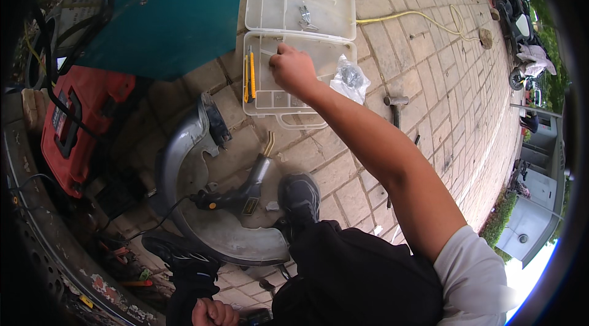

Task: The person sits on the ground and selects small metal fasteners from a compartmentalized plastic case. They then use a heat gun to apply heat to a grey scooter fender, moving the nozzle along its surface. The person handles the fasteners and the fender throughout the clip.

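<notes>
Right arm stretched far forward now, the right hand down in the near tray of the clear plastic case; the fingers are curled in together, but whether they pinch anything I cannot tell; the case lies flat and wide open on the paving, its lid folded back, presumably so both halves can be reached; yellow knives lie along the tray's left side, a clear bag slumps over its right edge, and small metal pieces sit loose in the lid; back at the lower edge, the left hand is closed up near the body, its contents, if any, hidden; between the feet, the heat gun lies within the grey curved panel, nozzle pointing forward, likely parked there within easy reach.
</notes>
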Demonstrator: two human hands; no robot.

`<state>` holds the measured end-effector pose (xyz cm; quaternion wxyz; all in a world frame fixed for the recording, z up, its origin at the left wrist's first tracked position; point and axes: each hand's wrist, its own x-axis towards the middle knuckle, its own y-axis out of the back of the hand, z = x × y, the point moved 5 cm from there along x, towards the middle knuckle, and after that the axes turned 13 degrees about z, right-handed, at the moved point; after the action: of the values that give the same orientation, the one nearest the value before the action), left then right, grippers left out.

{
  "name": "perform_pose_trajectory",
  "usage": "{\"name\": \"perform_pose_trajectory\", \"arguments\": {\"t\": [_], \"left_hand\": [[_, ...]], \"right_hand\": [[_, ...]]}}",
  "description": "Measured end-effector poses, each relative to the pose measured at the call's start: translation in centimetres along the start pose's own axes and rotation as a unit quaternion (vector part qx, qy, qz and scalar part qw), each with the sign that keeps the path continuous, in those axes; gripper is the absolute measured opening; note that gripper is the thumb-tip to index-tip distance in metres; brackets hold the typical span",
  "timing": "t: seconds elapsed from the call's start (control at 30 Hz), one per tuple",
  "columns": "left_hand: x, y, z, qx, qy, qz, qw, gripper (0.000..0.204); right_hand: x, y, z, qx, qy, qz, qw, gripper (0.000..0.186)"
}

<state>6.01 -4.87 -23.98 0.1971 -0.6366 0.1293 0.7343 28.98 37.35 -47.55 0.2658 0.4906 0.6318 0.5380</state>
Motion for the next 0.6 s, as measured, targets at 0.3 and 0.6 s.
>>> {"name": "perform_pose_trajectory", "arguments": {"t": [0.3,0.6], "left_hand": [[0.1,0.3,0.0,-0.003,-0.002,0.001,1.000,0.042],[0.0,0.4,-0.1,-0.004,0.005,0.000,1.000,0.040]], "right_hand": [[-3.8,4.9,-0.7,0.106,-0.085,0.024,0.990,0.009],[-6.8,4.8,-2.1,0.052,-0.043,-0.017,0.998,0.008]]}}
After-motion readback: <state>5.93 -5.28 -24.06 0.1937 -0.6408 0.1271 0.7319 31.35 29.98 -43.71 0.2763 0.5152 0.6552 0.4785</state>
